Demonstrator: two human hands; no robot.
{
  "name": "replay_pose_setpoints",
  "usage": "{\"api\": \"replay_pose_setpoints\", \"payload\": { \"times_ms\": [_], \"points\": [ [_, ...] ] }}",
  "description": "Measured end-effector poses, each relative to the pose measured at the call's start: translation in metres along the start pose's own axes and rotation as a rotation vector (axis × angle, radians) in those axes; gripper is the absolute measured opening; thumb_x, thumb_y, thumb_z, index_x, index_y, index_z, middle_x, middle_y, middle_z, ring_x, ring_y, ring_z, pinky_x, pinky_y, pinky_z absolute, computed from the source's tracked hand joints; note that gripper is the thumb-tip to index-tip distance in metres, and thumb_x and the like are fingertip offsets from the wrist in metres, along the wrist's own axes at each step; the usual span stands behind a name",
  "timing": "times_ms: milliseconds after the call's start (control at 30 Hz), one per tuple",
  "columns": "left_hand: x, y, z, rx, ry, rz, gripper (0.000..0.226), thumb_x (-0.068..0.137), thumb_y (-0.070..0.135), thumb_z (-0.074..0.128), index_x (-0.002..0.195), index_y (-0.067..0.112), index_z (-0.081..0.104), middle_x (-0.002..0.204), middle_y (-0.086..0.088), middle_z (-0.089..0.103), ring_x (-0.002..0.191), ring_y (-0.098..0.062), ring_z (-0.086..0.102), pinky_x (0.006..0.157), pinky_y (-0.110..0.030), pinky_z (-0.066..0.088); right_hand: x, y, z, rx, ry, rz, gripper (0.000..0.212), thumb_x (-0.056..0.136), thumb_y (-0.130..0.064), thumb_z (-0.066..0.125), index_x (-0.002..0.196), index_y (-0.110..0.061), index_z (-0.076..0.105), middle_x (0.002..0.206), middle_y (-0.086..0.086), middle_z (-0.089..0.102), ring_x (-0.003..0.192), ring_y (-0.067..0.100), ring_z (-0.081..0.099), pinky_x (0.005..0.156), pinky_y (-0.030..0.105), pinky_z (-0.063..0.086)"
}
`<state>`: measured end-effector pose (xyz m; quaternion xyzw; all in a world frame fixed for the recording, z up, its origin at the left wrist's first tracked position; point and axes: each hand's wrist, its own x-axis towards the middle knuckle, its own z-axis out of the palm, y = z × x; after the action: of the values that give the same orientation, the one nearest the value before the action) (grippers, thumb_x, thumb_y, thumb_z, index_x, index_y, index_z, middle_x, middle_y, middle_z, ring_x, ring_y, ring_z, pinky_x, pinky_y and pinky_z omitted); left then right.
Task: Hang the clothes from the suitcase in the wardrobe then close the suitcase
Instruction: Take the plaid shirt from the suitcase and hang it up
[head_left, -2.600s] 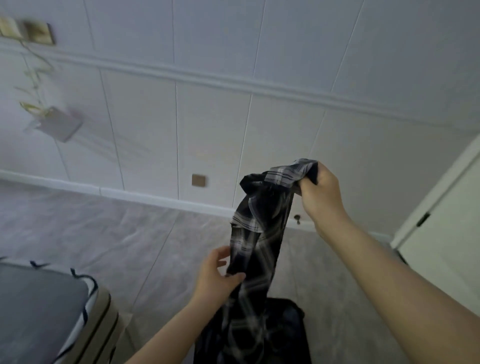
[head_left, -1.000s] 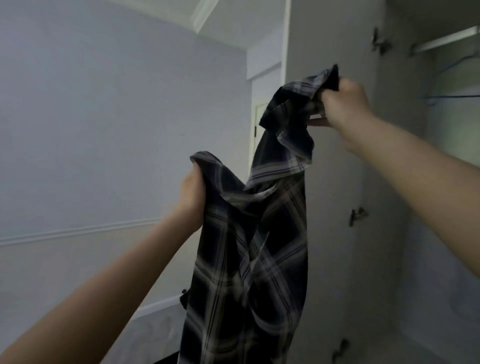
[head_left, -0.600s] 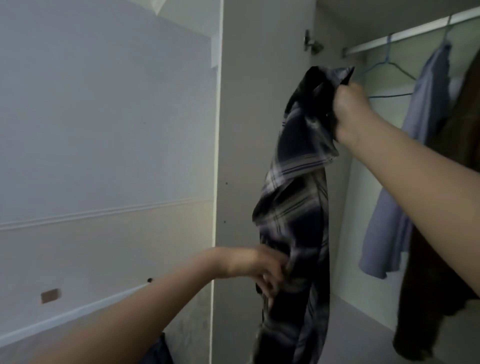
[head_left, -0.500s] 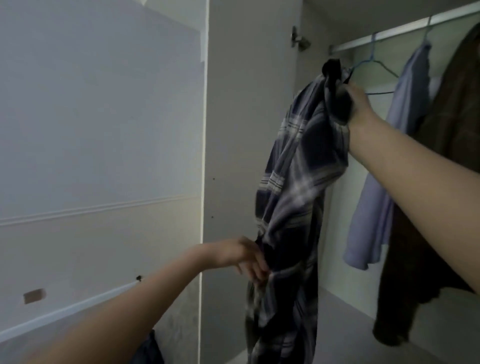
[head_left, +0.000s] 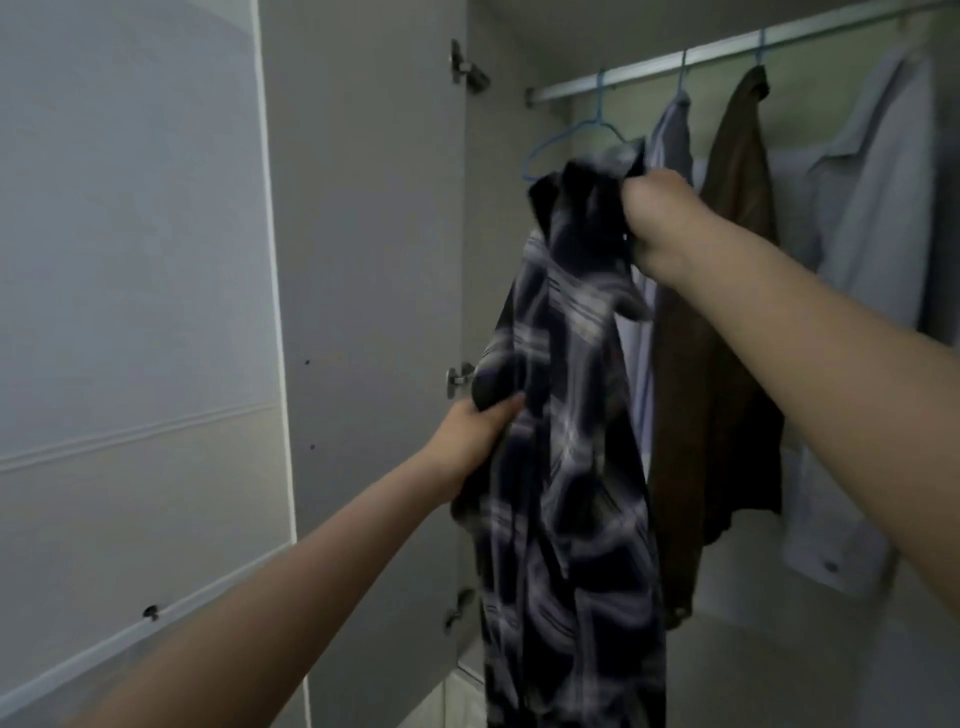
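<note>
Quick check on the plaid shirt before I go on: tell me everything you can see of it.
The plaid shirt is dark navy with pale checks, soft woven cloth, blurred. It hangs long and crumpled before the open wardrobe, not on a hanger. The right hand grips its bunched top beside the empty blue hanger; the left hand holds a fold at mid-height. Its hem runs out of frame.

We see a dark navy shirt (head_left: 566, 415) with pale plaid lines, a light blue hanger (head_left: 571, 132), a brown jacket (head_left: 727, 338) and pale blue shirts (head_left: 872, 249).
</note>
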<state>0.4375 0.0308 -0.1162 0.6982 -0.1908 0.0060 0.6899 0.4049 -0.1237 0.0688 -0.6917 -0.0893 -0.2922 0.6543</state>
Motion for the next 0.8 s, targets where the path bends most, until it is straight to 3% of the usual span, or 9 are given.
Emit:
{"api": "replay_pose_setpoints", "payload": {
  "times_ms": [67,167,233,367,433,500,633,733,800],
  "points": [
    [0.010,0.013,-0.002,-0.177,0.034,-0.004,0.030,0.088,0.036,0.061,0.105,0.011,0.066,0.084,-0.005,0.074,0.071,-0.017,0.071,0.054,-0.024,0.056,-0.001,0.009,-0.013,-0.308,-0.105,0.108,0.012,0.094,-0.023,0.049,0.101,-0.019,0.059,0.094,0.002,0.061,0.086,0.021,0.058,0.072,0.033,0.047],
    [0.023,0.036,-0.006,-0.250,0.075,0.013,0.029,0.086,0.040,0.062,0.094,0.012,0.068,0.078,-0.006,0.074,0.065,-0.020,0.071,0.049,-0.025,0.054,-0.003,0.020,-0.028,-0.700,-0.094,0.294,0.054,0.093,-0.042,0.049,0.138,-0.016,0.038,0.140,0.009,0.042,0.123,0.032,0.045,0.092,0.045,0.039],
    [0.032,0.047,-0.005,-0.268,0.102,0.046,0.027,0.087,0.038,0.061,0.087,0.012,0.067,0.071,-0.004,0.073,0.061,-0.019,0.070,0.048,-0.024,0.053,-0.009,0.030,-0.030,-0.780,-0.073,0.312,0.067,0.091,-0.049,0.050,0.144,-0.015,0.028,0.150,0.009,0.031,0.128,0.033,0.040,0.097,0.048,0.037],
    [0.046,0.064,0.000,-0.310,0.090,0.064,0.026,0.091,0.032,0.057,0.094,0.007,0.064,0.081,-0.009,0.073,0.070,-0.021,0.071,0.057,-0.028,0.056,-0.018,0.044,-0.038,-0.750,-0.347,0.402,0.057,0.086,-0.059,0.050,0.115,-0.011,0.057,0.117,0.009,0.066,0.099,0.022,0.066,0.082,0.039,0.052],
    [0.050,0.068,0.004,-0.314,0.062,0.107,0.024,0.093,0.025,0.056,0.098,0.003,0.063,0.092,-0.015,0.070,0.081,-0.026,0.069,0.071,-0.034,0.056,-0.025,0.051,-0.036,-0.658,-0.581,0.430,0.062,0.082,-0.063,0.051,0.115,-0.012,0.059,0.103,0.007,0.072,0.092,0.019,0.070,0.079,0.035,0.055],
    [0.051,0.071,0.008,-0.331,0.015,0.184,0.018,0.093,0.017,0.055,0.095,0.001,0.063,0.089,-0.014,0.069,0.078,-0.024,0.069,0.072,-0.033,0.057,-0.032,0.056,-0.026,-0.604,-0.690,0.385,0.060,0.077,-0.062,0.057,0.117,-0.017,0.060,0.105,0.004,0.072,0.096,0.017,0.069,0.083,0.032,0.055],
    [0.054,0.074,0.002,-0.301,-0.031,0.241,0.019,0.089,0.014,0.061,0.097,-0.003,0.064,0.092,-0.015,0.071,0.083,-0.026,0.070,0.078,-0.037,0.057,-0.030,0.065,-0.013,-0.638,-0.438,0.173,0.019,0.088,-0.032,0.062,0.089,-0.014,0.066,0.082,0.000,0.073,0.075,0.011,0.071,0.056,0.020,0.056],
    [0.059,0.072,-0.011,-0.225,0.068,0.260,0.025,0.082,0.017,0.070,0.099,-0.001,0.065,0.094,-0.013,0.072,0.085,-0.026,0.071,0.077,-0.036,0.057,-0.023,0.065,-0.018,-0.644,-0.310,0.130,0.029,0.093,-0.027,0.057,0.070,-0.009,0.061,0.056,-0.004,0.063,0.051,0.007,0.063,0.046,0.017,0.047],
    [0.064,0.069,-0.021,-0.184,0.172,0.267,0.023,0.079,0.019,0.074,0.093,0.003,0.066,0.089,-0.010,0.072,0.078,-0.022,0.071,0.069,-0.031,0.057,-0.017,0.064,-0.025,-0.718,-0.216,0.086,0.030,0.094,-0.027,0.053,0.072,-0.008,0.056,0.060,0.005,0.051,0.058,0.018,0.054,0.053,0.021,0.042]
  ]
}}
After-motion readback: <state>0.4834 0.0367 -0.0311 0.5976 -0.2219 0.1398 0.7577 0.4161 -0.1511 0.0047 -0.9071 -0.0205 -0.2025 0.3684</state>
